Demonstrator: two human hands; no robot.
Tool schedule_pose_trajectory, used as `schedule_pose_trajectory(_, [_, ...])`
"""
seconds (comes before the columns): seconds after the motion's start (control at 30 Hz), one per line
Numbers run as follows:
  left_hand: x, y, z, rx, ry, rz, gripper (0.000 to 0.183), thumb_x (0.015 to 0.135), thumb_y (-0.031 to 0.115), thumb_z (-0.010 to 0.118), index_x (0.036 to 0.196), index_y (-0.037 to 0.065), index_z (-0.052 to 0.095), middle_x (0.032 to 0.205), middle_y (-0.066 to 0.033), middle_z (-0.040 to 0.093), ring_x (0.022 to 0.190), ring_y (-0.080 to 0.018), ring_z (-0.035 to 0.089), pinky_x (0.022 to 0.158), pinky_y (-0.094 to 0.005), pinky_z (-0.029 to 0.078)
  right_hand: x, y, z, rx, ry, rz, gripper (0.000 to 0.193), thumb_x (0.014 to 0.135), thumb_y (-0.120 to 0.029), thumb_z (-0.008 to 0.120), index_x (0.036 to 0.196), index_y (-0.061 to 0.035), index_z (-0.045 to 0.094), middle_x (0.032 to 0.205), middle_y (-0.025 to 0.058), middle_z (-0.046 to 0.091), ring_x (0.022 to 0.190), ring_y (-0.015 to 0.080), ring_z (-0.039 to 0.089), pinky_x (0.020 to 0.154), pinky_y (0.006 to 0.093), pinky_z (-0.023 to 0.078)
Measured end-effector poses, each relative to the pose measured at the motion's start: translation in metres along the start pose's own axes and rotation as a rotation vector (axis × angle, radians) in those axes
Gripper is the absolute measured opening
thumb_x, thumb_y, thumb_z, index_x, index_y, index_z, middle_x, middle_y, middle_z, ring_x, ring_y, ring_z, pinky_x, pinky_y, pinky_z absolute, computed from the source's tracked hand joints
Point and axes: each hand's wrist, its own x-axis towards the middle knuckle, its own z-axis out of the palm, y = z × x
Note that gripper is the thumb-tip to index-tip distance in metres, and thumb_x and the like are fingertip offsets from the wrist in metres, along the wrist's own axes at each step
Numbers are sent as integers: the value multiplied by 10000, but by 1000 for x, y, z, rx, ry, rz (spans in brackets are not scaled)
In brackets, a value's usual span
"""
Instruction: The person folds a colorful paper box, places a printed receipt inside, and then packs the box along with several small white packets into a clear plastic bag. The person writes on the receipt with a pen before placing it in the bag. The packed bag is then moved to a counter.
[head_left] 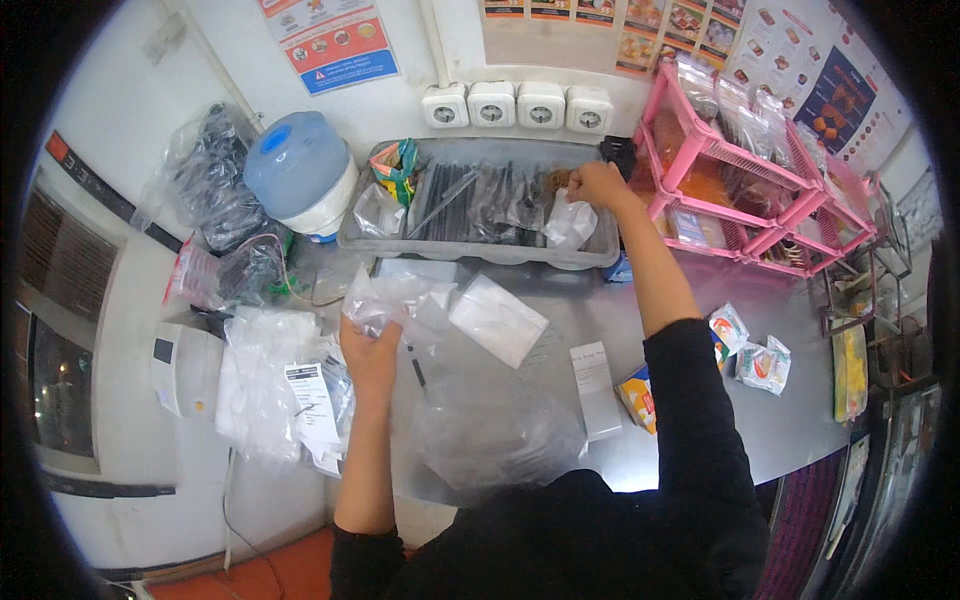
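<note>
The bench (800, 425) is running across the view in bare metal, and along its far side the grey tray (480, 257) is lying lengthwise from left to right, its long axis crossing ahead of both hands. On the near part of the bench a sheet (490, 430) of clear plastic is spreading in loose wrinkles; whether it is joining the bag above it is impossible to tell. That bag (412, 300), thin, clear and crumpled, is sitting just short of the tray's left part, with the left hand (372, 350) grasping it between thumb and fingers. Beside it a flat white packet (498, 320) is slanting from upper left to lower right. The pouch (570, 226), whitish, limp and creased, is lying in the tray's right end, ahead and to the right of the bag, so the right hand (594, 187) is clearly the nearer one. That hand is curling its fingers over the pouch's upper end; whether they are gripping it is not showing. Smallest, the brown strands (556, 180) are bunching just beside those fingers.
</note>
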Motion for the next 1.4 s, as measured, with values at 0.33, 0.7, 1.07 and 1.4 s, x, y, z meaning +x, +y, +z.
schedule_pose_trajectory(0.33, [-11,16,-19,-184,-73,-103,560,711,9,675,1208,-11,417,1114,-109,535,968,-178,548,816,-297,459,-12,-53,-90,359,114,-123,321,818,-296,566,968,-29,663,957,143,649,825,229,599,762,333,459])
schedule_pose_trajectory(0.7, [-54,32,-11,427,-356,726,709,594,329,787,1125,-3,454,1141,-189,445,1121,-346,371,987,-449,228,-220,-252,-36,862,178,-139,388,703,16,577,1088,-14,616,1009,83,651,894,152,581,820,294,453])
schedule_pose_trajectory(1.07, [-158,-92,-45,218,-626,-64,758,607,-26,583,1265,25,209,1089,-195,397,1016,-305,452,883,-370,386,-271,-239,133,878,47,433,253,670,12,514,898,53,615,896,160,611,777,316,574,715,418,455])
schedule_pose_trajectory(1.4, [-174,-85,-37,58,-311,-76,562,684,4,523,1188,47,278,1019,-163,440,852,-261,497,768,-332,413,-308,-258,83,-242,-26,-176,346,768,-66,497,1093,45,544,1108,206,546,993,403,529,824,456,438])
